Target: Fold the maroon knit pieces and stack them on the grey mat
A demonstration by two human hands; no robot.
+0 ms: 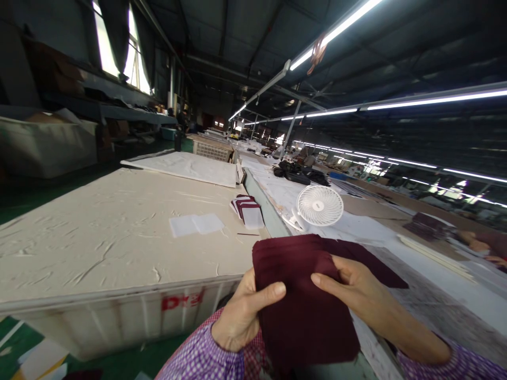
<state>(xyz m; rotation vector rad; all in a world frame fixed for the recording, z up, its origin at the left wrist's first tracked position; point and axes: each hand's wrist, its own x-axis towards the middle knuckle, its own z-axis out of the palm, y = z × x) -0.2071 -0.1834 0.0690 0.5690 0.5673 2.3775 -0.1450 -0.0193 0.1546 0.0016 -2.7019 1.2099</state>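
One maroon cloth, held up between both hands, over the person's lap and beside the edge of the worktop. Left hand grips its left edge: thumb flat on the near face, fingers mostly hidden behind. Right hand grips the upper right edge, thumb pressed on the near face, fingers curled round behind. Thumbs point toward each other, well short of touching. Lower part of cloth hangs below both thumbs; upper part rises above them. Number of layers: cannot tell.

Second maroon piece lies on the worktop, beyond the right hand, partly hidden by it. White fan farther off on the same worktop, past the cloth's top edge. Dark bundle behind the fan.

To the left, a bin with red lettering, topped by a wrinkled beige cover. On the cover: a fanned stack of maroon and white pieces near the worktop; left of it, two white pieces, overlapping. Both sleeves purple check.
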